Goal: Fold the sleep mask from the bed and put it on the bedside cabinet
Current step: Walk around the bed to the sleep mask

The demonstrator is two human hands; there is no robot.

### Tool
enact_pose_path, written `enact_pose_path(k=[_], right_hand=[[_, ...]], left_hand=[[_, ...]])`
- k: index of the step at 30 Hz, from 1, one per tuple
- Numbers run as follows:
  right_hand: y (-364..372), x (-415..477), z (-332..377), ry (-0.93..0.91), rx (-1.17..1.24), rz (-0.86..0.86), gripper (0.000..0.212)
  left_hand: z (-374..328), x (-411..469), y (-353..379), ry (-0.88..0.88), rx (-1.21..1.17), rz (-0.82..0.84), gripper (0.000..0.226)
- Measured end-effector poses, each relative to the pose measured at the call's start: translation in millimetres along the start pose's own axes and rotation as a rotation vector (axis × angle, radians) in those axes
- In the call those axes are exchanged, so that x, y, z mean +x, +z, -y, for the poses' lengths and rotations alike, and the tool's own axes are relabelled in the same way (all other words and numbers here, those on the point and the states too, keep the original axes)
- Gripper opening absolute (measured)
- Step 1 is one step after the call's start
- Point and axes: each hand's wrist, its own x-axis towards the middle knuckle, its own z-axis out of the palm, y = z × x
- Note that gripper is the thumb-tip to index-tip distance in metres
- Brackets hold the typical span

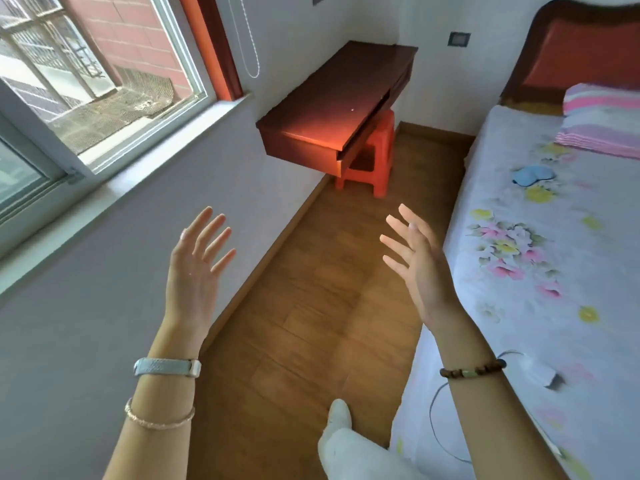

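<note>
bare and spread-fingered, your left hand (197, 268) and right hand (414, 261) hold nothing over the wooden floor (311, 306); no step has begun. farther off, the blue sleep mask (533, 175) lies unfolded on the bed (554, 271), the bedside cabinet (332, 105) beyond; reach right to it first.

One head-worn wide-angle view looks forward and down along the floor (311, 289), near the raised forearms; bed (554, 271) at three o'clock, window (86, 64) at ten.
</note>
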Motion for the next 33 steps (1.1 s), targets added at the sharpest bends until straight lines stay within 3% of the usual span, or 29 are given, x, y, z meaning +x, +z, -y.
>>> enact_pose_path(k=[15, 27, 31, 33], right_hand=[[-66.4, 150.1, 39.7, -0.055, -0.003, -0.37, 0.03], [-109.5, 298.9, 63.0, -0.102, 0.007, -0.643, 0.041], [-124.9, 340.7, 69.3, -0.111, 0.021, -0.72, 0.037], [-133.4, 356.7, 71.0, -0.11, 0.027, -0.751, 0.04]], left_hand=[[40.6, 235.6, 157.6, -0.09, -0.075, 0.37, 0.055], [82.3, 424.9, 299.4, -0.144, -0.108, 0.661, 0.056], [88.0, 474.2, 344.7, -0.142, -0.097, 0.78, 0.062], [90.9, 490.5, 364.2, -0.139, -0.1, 0.843, 0.075]])
